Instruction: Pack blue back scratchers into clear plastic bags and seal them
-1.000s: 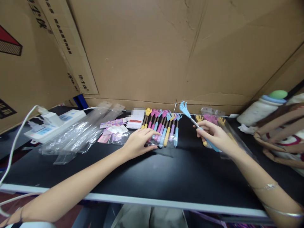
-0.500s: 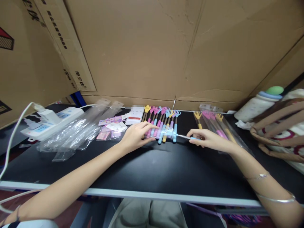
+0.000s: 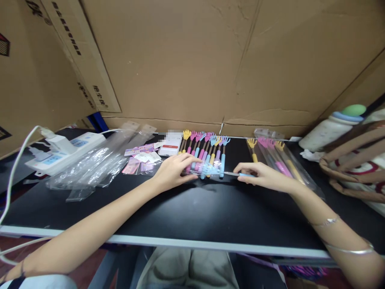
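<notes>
My left hand [image 3: 173,170] is closed on a clear plastic bag [image 3: 192,170], its fingers pinching the bag near one end. My right hand [image 3: 261,176] grips the blue handle of a back scratcher [image 3: 231,174], held level just above the table. Its thin metal rod points left, and its light blue claw head lies within the clear bag. Behind the bag is a row of back scratchers [image 3: 197,152] with yellow, pink, blue and purple heads, partly covered by my left hand. A yellow back scratcher [image 3: 252,148] lies beyond my right hand.
Bagged back scratchers [image 3: 282,166] lie at the right, by a white bottle [image 3: 327,132] and a fabric bag [image 3: 355,168]. Empty plastic bags [image 3: 99,164], small printed packets [image 3: 141,158], a phone [image 3: 170,146] and a power strip [image 3: 66,154] are at the left. Cardboard [image 3: 180,68] stands behind.
The blue back scratcher has slid slightly left, its head deeper in the clear bag. My right hand has moved a little left with it; my left hand keeps its hold.
</notes>
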Demonstrator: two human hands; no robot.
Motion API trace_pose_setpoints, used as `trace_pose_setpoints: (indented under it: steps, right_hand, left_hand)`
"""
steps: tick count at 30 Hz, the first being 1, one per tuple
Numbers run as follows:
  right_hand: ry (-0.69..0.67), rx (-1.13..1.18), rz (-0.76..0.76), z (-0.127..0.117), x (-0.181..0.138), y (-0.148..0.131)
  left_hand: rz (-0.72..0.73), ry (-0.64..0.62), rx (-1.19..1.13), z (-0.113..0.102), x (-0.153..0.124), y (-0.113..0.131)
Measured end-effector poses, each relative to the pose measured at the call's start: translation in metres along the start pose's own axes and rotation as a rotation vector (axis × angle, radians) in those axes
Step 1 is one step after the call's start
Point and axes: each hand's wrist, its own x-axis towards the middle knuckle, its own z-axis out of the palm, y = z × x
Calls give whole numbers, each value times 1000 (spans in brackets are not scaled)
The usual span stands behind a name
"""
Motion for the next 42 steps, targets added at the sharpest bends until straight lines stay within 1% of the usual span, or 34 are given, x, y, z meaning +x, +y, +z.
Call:
trace_pose_setpoints:
  steps: [5, 11, 16, 23, 29, 34, 37, 42]
  right_hand:
    - [9, -5, -31, 7, 5, 0]
    - [95, -66, -108, 17, 11, -1]
    - [185, -204, -117, 25, 12, -3]
    - [310, -392, -126, 34, 8, -14]
    - [366, -336, -167, 42, 8, -16]
    - [323, -248, -244, 47, 12, -15]
    - [304, -221, -201, 45, 11, -14]
    - [321, -193, -144, 42, 10, -15]
  left_hand:
    - [38, -37, -12, 2, 0, 1]
    - [53, -39, -1, 3, 0, 1]
    - [61, -32, 16, 4, -1, 1]
    - [73, -28, 3, 5, 0, 7]
    - [125, -27, 5, 7, -1, 9]
    - [151, -23, 24, 9, 0, 7]
    - [153, -26, 62, 10, 0, 5]
    - [148, -27, 108, 10, 0, 5]
